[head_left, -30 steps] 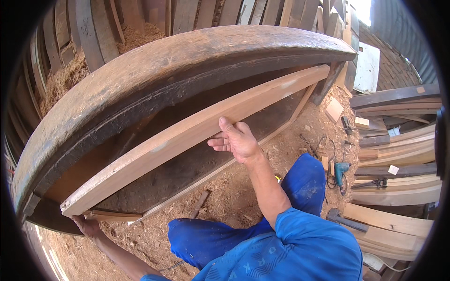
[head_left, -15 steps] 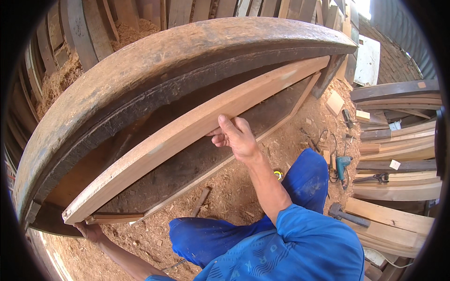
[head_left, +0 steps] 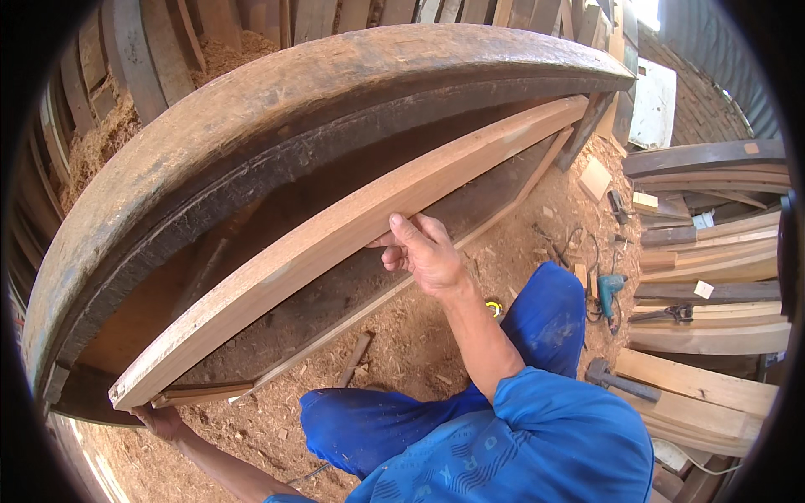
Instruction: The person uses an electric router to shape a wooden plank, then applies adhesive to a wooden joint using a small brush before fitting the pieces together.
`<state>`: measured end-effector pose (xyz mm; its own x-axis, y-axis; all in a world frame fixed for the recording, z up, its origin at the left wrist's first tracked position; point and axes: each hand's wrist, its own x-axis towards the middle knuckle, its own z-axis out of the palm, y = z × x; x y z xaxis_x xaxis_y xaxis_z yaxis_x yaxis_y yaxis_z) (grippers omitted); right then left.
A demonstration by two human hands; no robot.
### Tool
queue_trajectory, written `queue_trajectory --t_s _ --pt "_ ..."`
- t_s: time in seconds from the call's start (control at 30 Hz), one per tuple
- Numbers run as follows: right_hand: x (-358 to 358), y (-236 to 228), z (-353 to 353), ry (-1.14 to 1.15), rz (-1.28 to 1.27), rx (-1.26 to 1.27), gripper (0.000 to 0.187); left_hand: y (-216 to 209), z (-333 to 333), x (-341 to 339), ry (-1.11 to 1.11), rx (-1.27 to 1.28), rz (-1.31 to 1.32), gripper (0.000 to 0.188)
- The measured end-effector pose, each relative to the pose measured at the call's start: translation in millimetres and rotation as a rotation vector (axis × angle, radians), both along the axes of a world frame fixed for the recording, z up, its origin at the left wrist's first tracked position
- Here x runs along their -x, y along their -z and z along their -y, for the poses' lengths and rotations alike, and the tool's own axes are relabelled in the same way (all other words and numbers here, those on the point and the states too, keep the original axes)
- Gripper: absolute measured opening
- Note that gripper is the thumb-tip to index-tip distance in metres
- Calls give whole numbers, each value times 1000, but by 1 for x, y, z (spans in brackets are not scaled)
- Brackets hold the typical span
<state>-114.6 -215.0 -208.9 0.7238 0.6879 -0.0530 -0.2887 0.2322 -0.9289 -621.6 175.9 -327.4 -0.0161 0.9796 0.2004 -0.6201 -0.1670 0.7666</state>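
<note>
A long curved wooden plank slants across the view inside a large, dark-edged curved wooden frame. Around the plank's lower edge, near its middle, my right hand is closed, thumb on the near face and fingers tucked underneath. At the lower left end my left hand grips the plank from below; its fingers are partly hidden by the wood. The plank's far right end lies close to the upright at the frame's right corner. A thin wooden strip runs beneath the plank, nearer to me.
Stacked curved boards lie on the right, with a hammer and a clamp-like tool on them. A teal power drill rests on the sawdust-covered floor, with a tape measure by my knee. Planks lean behind the frame.
The plank and both hands have barely moved; the plank's right end sits slightly lower in view. The whole scene has shifted a little with my head.
</note>
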Motion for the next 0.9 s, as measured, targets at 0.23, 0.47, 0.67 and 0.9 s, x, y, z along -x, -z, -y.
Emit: queue_trajectory --t_s 0.23,0.47,0.67,0.9 --pt "44 -71 -9 -197 810 363 37 5 5 44 -215 123 -172 55" --pt "45 -98 -58 -252 1787 429 63 8 -1 -50 171 -169 135 46" --pt "41 -71 -99 -469 1771 778 64 -20 25 -50 304 -139 190 59" --pt "29 -72 -110 -451 1688 850 69 1 11 -52 246 -151 -54 64"
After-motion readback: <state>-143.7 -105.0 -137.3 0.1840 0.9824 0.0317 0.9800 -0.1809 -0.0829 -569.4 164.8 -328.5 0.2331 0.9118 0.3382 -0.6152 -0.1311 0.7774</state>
